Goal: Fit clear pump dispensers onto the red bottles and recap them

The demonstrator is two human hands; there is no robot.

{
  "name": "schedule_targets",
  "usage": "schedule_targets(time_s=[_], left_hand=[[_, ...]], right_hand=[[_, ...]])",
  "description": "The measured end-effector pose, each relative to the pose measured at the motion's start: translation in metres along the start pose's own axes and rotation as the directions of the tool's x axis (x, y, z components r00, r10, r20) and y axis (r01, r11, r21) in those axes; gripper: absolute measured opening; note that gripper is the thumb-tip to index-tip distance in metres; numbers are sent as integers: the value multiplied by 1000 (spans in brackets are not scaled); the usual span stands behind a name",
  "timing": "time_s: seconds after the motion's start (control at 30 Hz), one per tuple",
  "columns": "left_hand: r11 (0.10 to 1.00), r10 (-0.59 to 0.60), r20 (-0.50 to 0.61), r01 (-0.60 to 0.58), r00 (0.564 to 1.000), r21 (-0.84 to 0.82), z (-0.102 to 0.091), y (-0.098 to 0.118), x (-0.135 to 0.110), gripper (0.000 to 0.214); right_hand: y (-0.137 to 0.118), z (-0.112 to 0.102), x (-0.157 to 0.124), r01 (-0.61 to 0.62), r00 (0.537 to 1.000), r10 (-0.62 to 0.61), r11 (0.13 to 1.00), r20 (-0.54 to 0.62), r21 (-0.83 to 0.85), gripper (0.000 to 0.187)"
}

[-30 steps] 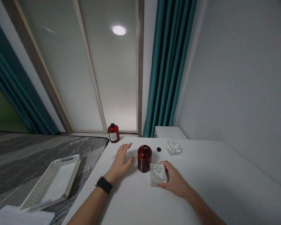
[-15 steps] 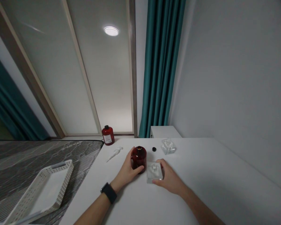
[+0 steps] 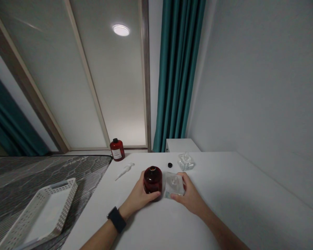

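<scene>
My left hand (image 3: pixel 140 195) is wrapped round a dark red bottle (image 3: pixel 153 177), whose neck is uncapped and points up. Right beside it, my right hand (image 3: pixel 189 197) grips a clear square glass bottle (image 3: pixel 173 185) between thumb and fingers. The glass bottle looks slightly tilted, and its far side is partly hidden by my fingers. A small black cap (image 3: pixel 170 165) lies on the table beyond both bottles. Farther back sits a second clear glass bottle (image 3: pixel 186 161). To the left of the red bottle lies a white pump head with a thin tube (image 3: pixel 125 170).
Another red bottle (image 3: pixel 117 150) with a black cap and a white label stands at the far left corner of the white table (image 3: pixel 161 229). A white perforated basket (image 3: pixel 60 208) is beyond the table's left edge. Behind the table is a white cabinet (image 3: pixel 182 145).
The red bottle has come nearer to me. The clear bottle in my right hand has turned and tilted, and moved slightly away from me. The whole view has shifted a little.
</scene>
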State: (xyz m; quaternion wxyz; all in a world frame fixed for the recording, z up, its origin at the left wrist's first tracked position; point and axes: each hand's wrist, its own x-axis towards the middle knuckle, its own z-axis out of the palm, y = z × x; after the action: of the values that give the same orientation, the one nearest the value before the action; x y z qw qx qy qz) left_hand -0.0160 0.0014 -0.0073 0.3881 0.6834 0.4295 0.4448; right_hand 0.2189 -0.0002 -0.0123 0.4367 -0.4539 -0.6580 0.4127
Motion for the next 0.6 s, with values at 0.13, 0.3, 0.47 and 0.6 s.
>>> schedule_targets(time_s=[0.13, 0.3, 0.47, 0.6], left_hand=[[999, 2, 35, -1, 999, -38, 7, 4, -2, 80], [995, 27, 92, -18, 995, -101, 11, 11, -5, 85], [992, 117, 208, -103, 971, -74, 5, 18, -5, 69], [997, 81, 182, -79, 980, -19, 3, 14, -6, 70]], right_hand=[[-4, 3, -1, 15, 1000, -11, 988, -24, 151, 57], [-8, 4, -3, 51, 999, -46, 962, -26, 267, 60], [-5, -1, -3, 67, 998, -60, 955, -32, 289, 62], [-3, -3, -3, 81, 997, -75, 956, -35, 281, 63]])
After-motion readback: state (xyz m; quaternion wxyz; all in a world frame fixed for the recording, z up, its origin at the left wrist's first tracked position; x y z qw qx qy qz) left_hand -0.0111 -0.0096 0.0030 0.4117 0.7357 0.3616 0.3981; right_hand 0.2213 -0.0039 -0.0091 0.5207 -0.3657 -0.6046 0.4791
